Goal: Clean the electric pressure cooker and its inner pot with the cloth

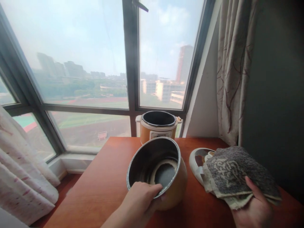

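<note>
My left hand (142,198) grips the near rim of a dark-lined inner pot (140,161), thumb over the edge. The pot is tilted so its opening faces me, and a pale ring shows on its bottom. In my right hand (255,205) is a folded grey cloth (234,174) with a pale pattern, the thumb lying on top and the other fingers hidden beneath. Behind the pot stands a rice cooker body (145,131), lidless, with a dark interior. A round lid (196,164) lies on the table to the right, partly covered by the cloth.
Everything rests on or above a reddish-brown wooden table (95,190). Large framed windows (131,63) rise behind its far edge. Patterned curtains hang at the right (234,72) and at the lower left (21,177).
</note>
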`<state>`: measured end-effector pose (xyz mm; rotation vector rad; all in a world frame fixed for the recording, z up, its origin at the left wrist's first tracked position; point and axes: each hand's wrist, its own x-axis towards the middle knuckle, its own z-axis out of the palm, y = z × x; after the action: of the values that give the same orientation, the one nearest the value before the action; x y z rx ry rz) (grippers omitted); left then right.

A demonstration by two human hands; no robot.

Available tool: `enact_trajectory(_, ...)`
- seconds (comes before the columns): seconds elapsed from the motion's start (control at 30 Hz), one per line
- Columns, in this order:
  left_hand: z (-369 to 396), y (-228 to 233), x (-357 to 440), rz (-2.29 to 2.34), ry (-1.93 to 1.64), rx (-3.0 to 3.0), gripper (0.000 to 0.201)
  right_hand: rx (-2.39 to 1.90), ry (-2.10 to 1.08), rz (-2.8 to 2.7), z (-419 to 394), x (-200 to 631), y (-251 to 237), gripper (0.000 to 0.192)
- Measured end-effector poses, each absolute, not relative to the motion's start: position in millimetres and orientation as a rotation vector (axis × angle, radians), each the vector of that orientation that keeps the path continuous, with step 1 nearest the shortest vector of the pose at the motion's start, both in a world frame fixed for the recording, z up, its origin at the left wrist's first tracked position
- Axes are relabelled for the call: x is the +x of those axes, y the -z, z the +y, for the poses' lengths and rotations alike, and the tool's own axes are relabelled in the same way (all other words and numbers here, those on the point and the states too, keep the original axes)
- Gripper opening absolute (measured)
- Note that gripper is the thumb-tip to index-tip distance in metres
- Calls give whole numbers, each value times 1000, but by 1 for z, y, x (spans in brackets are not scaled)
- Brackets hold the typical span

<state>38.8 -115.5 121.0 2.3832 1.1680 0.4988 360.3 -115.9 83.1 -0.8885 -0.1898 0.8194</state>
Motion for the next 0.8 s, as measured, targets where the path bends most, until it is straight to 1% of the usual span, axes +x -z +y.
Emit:
enact_trajectory(0.2,-118,-96,31,1178,-980,1894,43,-894,-933,-198,-108,350,-69,58)
enact_trajectory(0.33,-121,-84,36,1226,-1245,1624,49,-903,-973,-252,-110,338,-72,56)
enact_trajectory(0.5,-124,-76,42,1289,-1330,1450,54,-888,-980,-321,-112,314,-92,54)
enact_trajectory(0.67,-125,-78,48,1298,-1419,1265,57,-894,-949,-373,-99,284,-105,60)
enact_trajectory(0.8,-125,-78,52,1304,-1418,1237,61,-960,-786,-459,-84,256,-112,62)
